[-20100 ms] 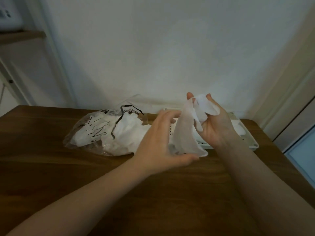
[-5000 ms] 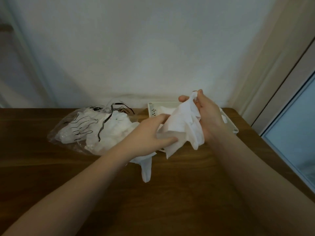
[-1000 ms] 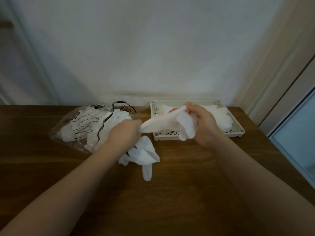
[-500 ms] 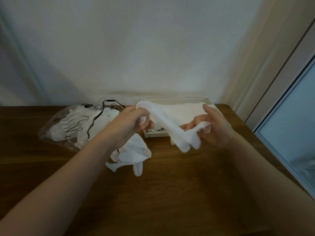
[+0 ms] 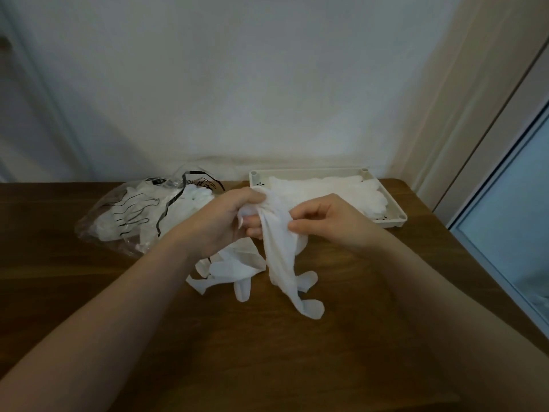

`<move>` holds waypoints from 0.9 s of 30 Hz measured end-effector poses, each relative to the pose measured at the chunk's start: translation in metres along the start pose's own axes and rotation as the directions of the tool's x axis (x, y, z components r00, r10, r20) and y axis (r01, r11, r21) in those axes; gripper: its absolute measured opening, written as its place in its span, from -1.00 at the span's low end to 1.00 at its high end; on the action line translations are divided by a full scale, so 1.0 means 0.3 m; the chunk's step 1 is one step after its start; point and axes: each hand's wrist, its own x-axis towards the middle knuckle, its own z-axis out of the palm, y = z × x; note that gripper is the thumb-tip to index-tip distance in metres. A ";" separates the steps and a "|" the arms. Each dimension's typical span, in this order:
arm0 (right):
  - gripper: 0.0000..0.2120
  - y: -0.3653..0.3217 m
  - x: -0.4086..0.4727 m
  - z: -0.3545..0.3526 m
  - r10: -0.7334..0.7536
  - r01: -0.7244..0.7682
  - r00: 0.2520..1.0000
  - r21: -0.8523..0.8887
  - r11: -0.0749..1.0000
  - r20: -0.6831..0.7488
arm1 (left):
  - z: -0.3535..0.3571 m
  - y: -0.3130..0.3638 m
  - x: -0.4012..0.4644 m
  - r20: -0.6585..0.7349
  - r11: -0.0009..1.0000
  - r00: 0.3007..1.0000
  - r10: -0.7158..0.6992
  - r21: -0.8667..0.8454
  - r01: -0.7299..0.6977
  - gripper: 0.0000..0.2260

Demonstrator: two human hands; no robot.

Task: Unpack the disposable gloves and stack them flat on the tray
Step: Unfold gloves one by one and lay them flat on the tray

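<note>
My left hand [image 5: 225, 221] grips the bunched cuff of a white disposable glove [image 5: 282, 263], whose fingers hang down to the wooden table. My right hand [image 5: 329, 221] pinches the same glove just right of the cuff. A second loose glove [image 5: 234, 269] lies crumpled on the table under my left wrist. Behind my hands, the cream tray [image 5: 392, 209] holds several white gloves [image 5: 335, 188] laid flat. The clear plastic bag [image 5: 133, 215] with black printing lies to the left, with more gloves inside.
The brown wooden table [image 5: 267, 352] runs up to a white wall at the back. Its right edge ends near a door frame and a glass panel [image 5: 511, 233].
Both hands have come closer together in front of the tray. The glove, stretched sideways between them before, now hangs down from the left hand with its fingertips on the table.
</note>
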 end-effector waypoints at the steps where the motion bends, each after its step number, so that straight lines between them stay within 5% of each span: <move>1: -0.86 0.004 -0.002 -0.005 -0.001 0.001 1.000 -0.022 1.000 -0.002 | -0.003 -0.003 0.006 -0.054 0.998 0.999 0.009 0.055 -0.006 -0.78; 7: -0.90 0.025 -0.012 -0.078 0.092 -0.093 0.996 -0.132 0.987 -0.016 | -0.024 -0.005 0.031 -0.187 0.929 0.980 0.062 0.371 0.012 -0.70; 12: -0.85 0.045 -0.008 -0.138 0.167 -0.193 0.978 -0.258 0.947 -0.121 | 0.007 0.012 0.066 -0.256 0.937 0.963 0.087 0.350 0.009 -0.71; 16: -0.84 0.018 -0.005 -0.177 0.263 -0.197 0.946 0.308 0.931 -0.190 | 0.018 0.040 0.104 -0.268 0.966 0.961 0.069 0.258 0.002 -0.69; 19: -0.80 -0.002 -0.017 -0.219 0.204 -0.146 0.978 0.580 0.801 -0.036 | 0.033 0.065 0.130 -0.235 0.972 0.969 0.077 0.233 -0.021 -0.80; 23: -0.63 -0.001 -0.025 -0.245 0.217 -0.295 0.950 0.418 0.860 0.224 | 0.067 0.101 0.156 -0.182 0.958 0.975 0.130 0.276 -0.076 -0.87; 27: -0.91 0.010 -0.007 -0.255 0.265 -0.307 0.946 0.258 0.916 0.184 | 0.091 0.125 0.186 -0.107 0.961 0.985 0.134 0.258 -0.103 -0.91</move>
